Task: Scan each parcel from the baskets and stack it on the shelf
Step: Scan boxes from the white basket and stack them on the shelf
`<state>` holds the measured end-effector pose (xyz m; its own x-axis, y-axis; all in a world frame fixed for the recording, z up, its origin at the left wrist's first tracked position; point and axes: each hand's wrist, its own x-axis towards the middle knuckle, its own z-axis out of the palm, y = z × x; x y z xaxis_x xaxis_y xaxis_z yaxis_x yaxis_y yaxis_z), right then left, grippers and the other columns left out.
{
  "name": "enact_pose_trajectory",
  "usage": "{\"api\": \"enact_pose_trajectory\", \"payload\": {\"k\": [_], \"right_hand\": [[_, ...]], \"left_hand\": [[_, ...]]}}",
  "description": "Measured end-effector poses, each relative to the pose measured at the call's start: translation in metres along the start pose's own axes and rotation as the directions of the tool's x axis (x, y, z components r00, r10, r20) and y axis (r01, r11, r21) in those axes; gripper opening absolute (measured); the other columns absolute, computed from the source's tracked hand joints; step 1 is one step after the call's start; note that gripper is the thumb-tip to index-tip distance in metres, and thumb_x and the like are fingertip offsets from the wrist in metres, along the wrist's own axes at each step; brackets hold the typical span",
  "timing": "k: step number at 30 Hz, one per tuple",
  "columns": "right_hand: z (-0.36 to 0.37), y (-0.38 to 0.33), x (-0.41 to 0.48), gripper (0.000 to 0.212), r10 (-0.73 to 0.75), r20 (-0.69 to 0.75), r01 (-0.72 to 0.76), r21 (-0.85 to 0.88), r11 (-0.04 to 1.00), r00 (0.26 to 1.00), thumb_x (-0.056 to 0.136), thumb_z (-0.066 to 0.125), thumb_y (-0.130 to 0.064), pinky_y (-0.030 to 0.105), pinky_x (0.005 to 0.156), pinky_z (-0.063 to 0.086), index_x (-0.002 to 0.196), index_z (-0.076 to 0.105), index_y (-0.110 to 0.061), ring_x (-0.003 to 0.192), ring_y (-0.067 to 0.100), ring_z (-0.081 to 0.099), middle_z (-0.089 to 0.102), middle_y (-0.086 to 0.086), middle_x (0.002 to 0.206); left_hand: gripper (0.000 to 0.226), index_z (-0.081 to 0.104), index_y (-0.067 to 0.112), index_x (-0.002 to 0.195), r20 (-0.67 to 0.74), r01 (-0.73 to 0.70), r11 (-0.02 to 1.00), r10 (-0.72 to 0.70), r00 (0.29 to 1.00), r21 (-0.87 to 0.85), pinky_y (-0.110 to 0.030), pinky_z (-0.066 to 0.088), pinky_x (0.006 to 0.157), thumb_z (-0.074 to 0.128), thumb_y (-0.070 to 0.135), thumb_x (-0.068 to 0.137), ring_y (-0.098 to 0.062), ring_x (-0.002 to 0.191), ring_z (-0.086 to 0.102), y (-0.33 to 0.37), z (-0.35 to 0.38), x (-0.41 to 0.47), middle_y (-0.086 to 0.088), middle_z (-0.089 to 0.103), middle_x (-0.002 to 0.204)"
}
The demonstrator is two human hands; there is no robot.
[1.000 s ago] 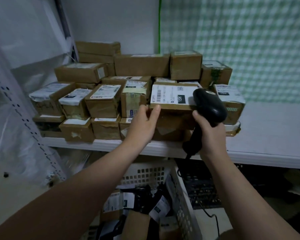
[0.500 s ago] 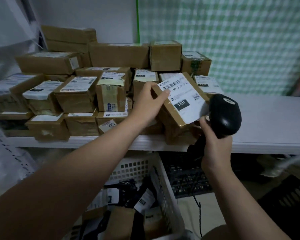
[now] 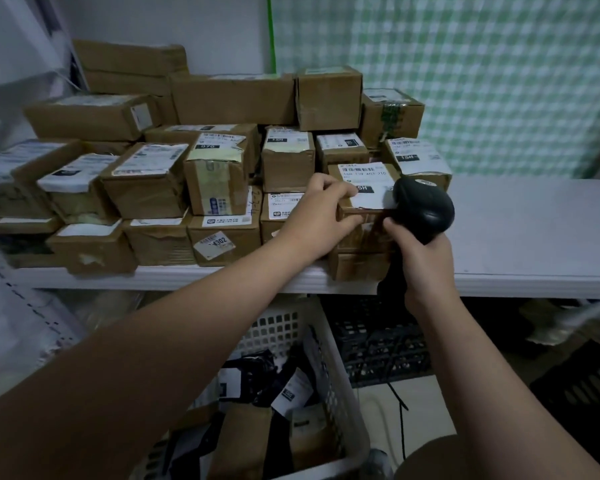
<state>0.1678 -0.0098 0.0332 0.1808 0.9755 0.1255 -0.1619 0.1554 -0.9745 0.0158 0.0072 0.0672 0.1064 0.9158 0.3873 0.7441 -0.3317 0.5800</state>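
A brown cardboard parcel [image 3: 364,183] with a white label marked 15H lies flat on top of another box [image 3: 357,266] at the right end of the stack on the white shelf [image 3: 520,237]. My left hand [image 3: 321,216] grips its left front corner. My right hand [image 3: 421,261] holds a black barcode scanner [image 3: 423,207] by the handle, its head right against the parcel's right side and covering part of the label.
Many taped brown boxes [image 3: 219,181] fill the shelf's left half in two or three layers. Below stands a white basket [image 3: 329,375] with dark bags and parcels, a black crate [image 3: 378,344] behind it. A green checked curtain [image 3: 482,81] hangs at the back right.
The labelled parcel was tilted up in my left hand half a second ago; it now lies flat on the stack's right end. The scanner has come up against it.
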Motion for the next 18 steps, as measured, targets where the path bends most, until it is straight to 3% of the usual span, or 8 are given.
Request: {"api": "enact_pose_trajectory", "payload": {"k": [4,8,12,15,18], "right_hand": [[-0.006,0.003,0.009,0.038,-0.014,0.001,0.014,-0.056,0.998,1.0,0.08,0.074,-0.021,0.044,0.093,0.054,0.116,0.066,-0.011,0.099,0.019,0.069,0.073,0.005,0.103],[-0.009,0.004,0.003,0.057,-0.055,-0.007,0.055,-0.059,0.997,0.998,0.07,0.073,-0.026,0.031,0.074,0.052,0.122,0.06,-0.005,0.085,0.016,0.065,0.068,0.002,0.093],[-0.009,0.006,-0.02,0.054,-0.122,0.047,0.124,-0.04,0.991,0.991,0.073,0.073,-0.022,0.032,0.081,0.055,0.121,0.058,-0.005,0.096,0.02,0.067,0.069,0.008,0.103],[-0.004,0.012,-0.043,0.02,-0.112,0.195,0.132,-0.089,0.987,0.974,0.08,0.073,-0.014,0.024,0.058,0.048,0.094,0.062,-0.006,0.062,0.011,0.06,0.064,-0.007,0.065],[0.012,0.032,-0.07,0.015,0.004,0.439,0.109,-0.231,0.967,0.899,0.083,0.073,-0.006,0.019,0.058,0.046,0.094,0.063,-0.011,0.06,0.002,0.059,0.063,-0.014,0.06]], "left_hand": [[0.039,0.055,0.015,0.121,-0.064,-0.039,0.998,0.042,0.997,0.043,-0.018,0.037,0.084,0.068,0.029,0.088,-0.012,0.097,0.047,0.001,0.007,0.002,0.003,0.035,0.112],[0.042,0.052,0.016,0.123,-0.079,-0.058,0.993,0.067,0.995,0.106,-0.027,0.043,0.088,0.067,0.034,0.088,-0.019,0.106,0.049,0.003,0.011,0.001,-0.003,0.038,0.12],[0.051,0.048,0.018,0.131,-0.107,-0.037,0.994,0.048,0.993,0.098,-0.032,0.04,0.101,0.067,0.037,0.087,-0.021,0.119,0.043,-0.006,0.002,-0.019,-0.003,0.038,0.127],[0.046,0.051,0.019,0.128,-0.09,-0.016,0.999,0.02,0.996,0.052,-0.031,0.042,0.098,0.066,0.036,0.088,-0.017,0.115,0.046,-0.026,-0.008,-0.058,0.0,0.041,0.122],[0.037,0.055,0.016,0.122,-0.05,0.072,0.997,-0.07,0.996,0.039,-0.031,0.043,0.091,0.065,0.025,0.088,-0.016,0.109,0.048,-0.062,-0.005,-0.115,0.001,0.045,0.116]]}}
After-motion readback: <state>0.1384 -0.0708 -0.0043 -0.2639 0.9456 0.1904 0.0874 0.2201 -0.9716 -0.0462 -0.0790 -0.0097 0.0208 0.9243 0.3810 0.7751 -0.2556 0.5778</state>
